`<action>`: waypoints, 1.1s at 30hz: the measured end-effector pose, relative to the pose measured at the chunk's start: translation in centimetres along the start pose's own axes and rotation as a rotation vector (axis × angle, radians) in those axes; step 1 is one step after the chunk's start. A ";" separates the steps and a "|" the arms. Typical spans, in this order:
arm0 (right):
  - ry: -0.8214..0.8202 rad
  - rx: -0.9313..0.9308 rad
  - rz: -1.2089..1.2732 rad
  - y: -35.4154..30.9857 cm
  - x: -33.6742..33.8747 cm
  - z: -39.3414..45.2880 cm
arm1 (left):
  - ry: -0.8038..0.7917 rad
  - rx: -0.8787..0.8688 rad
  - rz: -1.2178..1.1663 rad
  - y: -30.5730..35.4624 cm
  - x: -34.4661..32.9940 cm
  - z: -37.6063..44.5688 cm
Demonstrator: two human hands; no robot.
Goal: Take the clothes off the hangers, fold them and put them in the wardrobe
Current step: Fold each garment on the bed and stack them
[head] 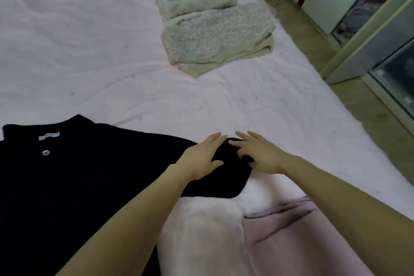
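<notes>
Smoothing the sleeve before folding.
My left hand (pixel 201 157) and right hand (pixel 257 154), fingers spread, press the black shirt (pixel 89 175) sleeve flat on the bed (pixel 112 63); uneven pressure could crease it.

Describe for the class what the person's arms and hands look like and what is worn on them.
Both forearms are bare as far as the picture shows, with no sleeves in view. The left hand and the right hand wear no gloves. No rings, watch or bracelets can be seen on the fingers or wrists.
</notes>
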State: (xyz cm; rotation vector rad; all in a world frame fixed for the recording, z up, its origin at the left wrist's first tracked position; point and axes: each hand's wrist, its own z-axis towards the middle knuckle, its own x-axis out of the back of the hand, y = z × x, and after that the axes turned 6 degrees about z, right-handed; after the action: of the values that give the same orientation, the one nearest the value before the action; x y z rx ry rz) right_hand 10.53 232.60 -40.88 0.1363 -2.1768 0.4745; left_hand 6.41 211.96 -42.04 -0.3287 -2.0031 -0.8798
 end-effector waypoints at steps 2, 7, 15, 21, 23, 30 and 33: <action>0.149 0.007 0.296 -0.2 0.2 -1.0 | -0.027 -0.053 0.001 0.5 -0.6 1.5; 0.419 -0.190 0.528 0.7 1.9 -3.5 | 0.173 0.055 -0.066 1.0 0.1 2.4; 0.297 -0.720 0.332 6.0 -4.2 -6.1 | 0.264 0.133 0.239 3.1 -3.7 1.9; 0.506 -0.920 0.834 6.4 -8.1 -5.0 | -0.297 0.182 0.435 1.7 -7.3 1.6; 0.492 -0.986 0.940 5.9 -8.8 -4.6 | -0.433 0.188 0.354 1.6 -7.0 2.3; 0.746 -0.556 1.505 -1.8 -3.9 -4.6 | -0.158 0.516 -1.268 5.5 -1.3 1.2; 0.623 -0.286 1.373 -9.1 -0.3 -3.7 | -0.069 0.539 -1.450 5.0 1.7 -1.6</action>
State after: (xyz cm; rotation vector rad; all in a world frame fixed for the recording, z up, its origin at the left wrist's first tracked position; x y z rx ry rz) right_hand 15.88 225.66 -36.46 -1.5206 -1.3979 0.7718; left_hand 9.10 214.24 -37.84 1.5807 -2.2718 -1.0275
